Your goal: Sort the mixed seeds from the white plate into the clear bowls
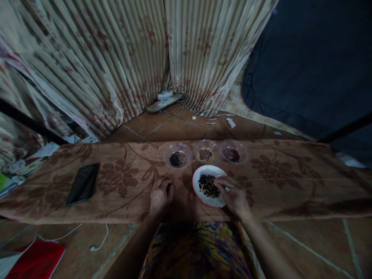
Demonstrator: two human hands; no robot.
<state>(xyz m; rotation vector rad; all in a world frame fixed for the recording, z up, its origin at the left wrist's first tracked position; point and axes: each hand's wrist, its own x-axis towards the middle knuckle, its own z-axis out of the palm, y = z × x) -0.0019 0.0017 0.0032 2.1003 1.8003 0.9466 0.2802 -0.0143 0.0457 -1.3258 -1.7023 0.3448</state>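
My right hand [234,195] is over the right side of a white plate with a red rim [200,195], fingers pinched on what look like slim metal tweezers [211,178]. Their tip points into a mix of black and yellow beans [207,188] on the plate. Left of the plate, my left hand [161,193] rests on the cloth with its fingers curled closed and nothing visible in them. Behind the plate stand three clear plastic bowls: the left bowl [188,159] has black beans, the middle bowl [205,142] yellow ones, the right bowl [242,157] dark red ones.
A brown flowered cloth [287,193] covers the narrow table. A dark phone [83,184] lies at the left, papers [43,151] beyond it. A striped curtain [122,58] hangs behind, with a skateboard [165,102] at its foot. A red bag [40,257] lies on the floor.
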